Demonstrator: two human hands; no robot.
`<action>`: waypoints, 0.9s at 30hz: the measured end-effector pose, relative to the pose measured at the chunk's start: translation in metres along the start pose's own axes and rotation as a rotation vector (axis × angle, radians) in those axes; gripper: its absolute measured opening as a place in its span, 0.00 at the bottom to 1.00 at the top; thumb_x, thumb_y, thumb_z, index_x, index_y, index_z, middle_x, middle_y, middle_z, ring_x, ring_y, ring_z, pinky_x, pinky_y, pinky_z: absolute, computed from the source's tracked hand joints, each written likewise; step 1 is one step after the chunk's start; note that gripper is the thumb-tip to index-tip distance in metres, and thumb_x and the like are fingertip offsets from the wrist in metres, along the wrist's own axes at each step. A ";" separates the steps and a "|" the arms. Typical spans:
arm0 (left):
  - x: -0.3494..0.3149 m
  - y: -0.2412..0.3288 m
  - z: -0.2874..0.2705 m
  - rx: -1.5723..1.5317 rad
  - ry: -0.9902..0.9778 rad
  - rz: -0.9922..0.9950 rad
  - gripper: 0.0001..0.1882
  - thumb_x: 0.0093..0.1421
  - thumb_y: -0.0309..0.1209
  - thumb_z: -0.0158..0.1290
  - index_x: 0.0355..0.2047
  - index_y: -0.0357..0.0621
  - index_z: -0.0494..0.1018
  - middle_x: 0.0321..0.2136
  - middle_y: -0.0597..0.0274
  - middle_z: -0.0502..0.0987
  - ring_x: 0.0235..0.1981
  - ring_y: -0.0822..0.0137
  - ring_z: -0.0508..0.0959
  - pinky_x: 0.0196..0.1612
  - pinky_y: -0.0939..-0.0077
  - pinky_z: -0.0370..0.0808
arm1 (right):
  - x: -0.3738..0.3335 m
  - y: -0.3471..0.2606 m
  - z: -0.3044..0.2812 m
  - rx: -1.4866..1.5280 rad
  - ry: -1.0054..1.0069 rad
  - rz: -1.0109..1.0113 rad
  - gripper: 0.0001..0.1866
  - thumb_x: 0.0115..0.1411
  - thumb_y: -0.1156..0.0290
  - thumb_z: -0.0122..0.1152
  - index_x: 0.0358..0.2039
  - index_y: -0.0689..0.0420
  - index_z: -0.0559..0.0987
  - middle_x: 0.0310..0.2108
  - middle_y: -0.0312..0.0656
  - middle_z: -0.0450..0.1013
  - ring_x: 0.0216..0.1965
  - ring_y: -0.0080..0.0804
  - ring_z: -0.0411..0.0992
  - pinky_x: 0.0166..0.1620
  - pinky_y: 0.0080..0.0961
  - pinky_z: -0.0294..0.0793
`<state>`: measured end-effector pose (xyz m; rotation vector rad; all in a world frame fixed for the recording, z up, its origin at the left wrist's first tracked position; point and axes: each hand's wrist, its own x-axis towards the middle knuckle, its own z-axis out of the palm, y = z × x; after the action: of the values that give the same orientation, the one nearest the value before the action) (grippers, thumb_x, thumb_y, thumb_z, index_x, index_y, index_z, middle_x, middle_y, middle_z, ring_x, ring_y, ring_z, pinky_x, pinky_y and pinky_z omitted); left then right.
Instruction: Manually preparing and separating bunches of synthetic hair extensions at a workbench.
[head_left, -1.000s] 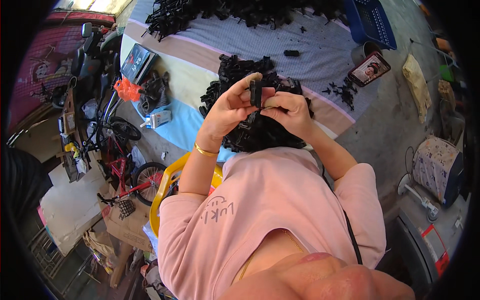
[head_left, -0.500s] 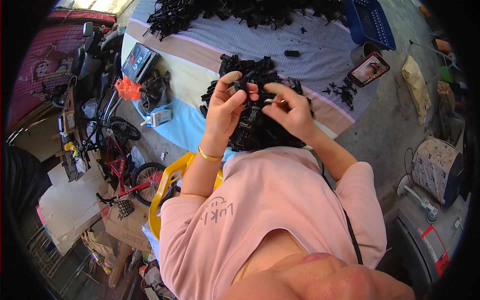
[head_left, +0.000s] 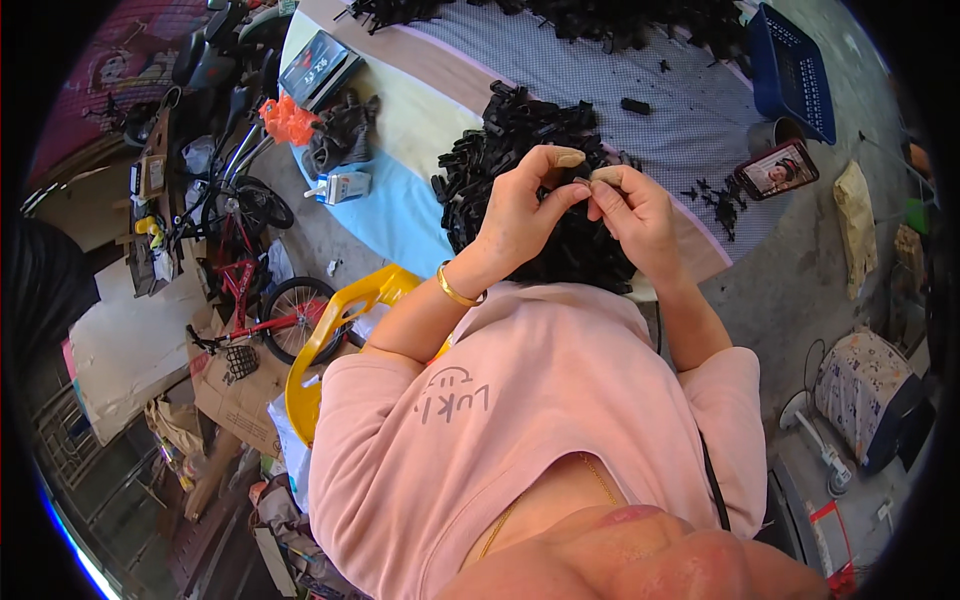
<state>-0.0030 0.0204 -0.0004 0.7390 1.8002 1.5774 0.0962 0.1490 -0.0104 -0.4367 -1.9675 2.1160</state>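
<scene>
My left hand (head_left: 530, 205) and my right hand (head_left: 640, 215) meet above the near heap of black plastic parts (head_left: 475, 175). Between the fingertips of both hands is a small black plastic part (head_left: 583, 177), mostly hidden by the fingers. The left thumb and index finger pinch it from one side; the right thumb and index finger press together against its other side. Tan coverings show on some fingertips. Beyond the hands, one loose black part (head_left: 635, 105) lies on the checked cloth.
A larger black heap (head_left: 640, 25) lies at the far side. On the right are small black bits (head_left: 722, 208), a phone (head_left: 778, 170) against a metal cup (head_left: 765, 135), and a blue basket (head_left: 795, 85). At left: a dark box (head_left: 320, 70), orange bag (head_left: 288, 120), white-blue carton (head_left: 342, 187).
My right hand, apart from the left with its fingers spread half a second ago, has closed in on the black part. The whole view has shifted, so the tabletop things appear farther right.
</scene>
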 end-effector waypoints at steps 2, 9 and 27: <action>-0.002 0.000 0.000 0.068 0.027 0.014 0.15 0.53 0.22 0.54 0.42 0.35 0.66 0.33 0.62 0.75 0.34 0.75 0.74 0.39 0.82 0.72 | 0.000 0.001 0.001 -0.035 0.003 0.016 0.06 0.60 0.72 0.49 0.32 0.60 0.73 0.18 0.31 0.67 0.15 0.09 0.55 0.17 0.08 0.52; -0.003 -0.002 -0.002 0.355 0.148 0.281 0.10 0.49 0.22 0.57 0.33 0.36 0.71 0.31 0.62 0.77 0.32 0.75 0.75 0.36 0.81 0.72 | 0.006 0.003 0.001 0.019 -0.054 0.146 0.07 0.60 0.70 0.49 0.31 0.59 0.73 0.17 0.31 0.66 0.13 0.10 0.53 0.16 0.08 0.50; 0.002 -0.003 -0.014 -1.030 -0.058 -0.440 0.15 0.63 0.30 0.39 0.49 0.39 0.62 0.42 0.53 0.72 0.40 0.62 0.75 0.45 0.68 0.73 | 0.000 -0.020 -0.003 -0.179 0.039 -0.349 0.06 0.46 0.78 0.64 0.22 0.61 0.74 0.22 0.35 0.69 0.19 0.16 0.61 0.21 0.11 0.57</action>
<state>-0.0149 0.0129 -0.0019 -0.0984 0.7968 1.8186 0.0962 0.1532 0.0097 -0.1469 -2.0446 1.7167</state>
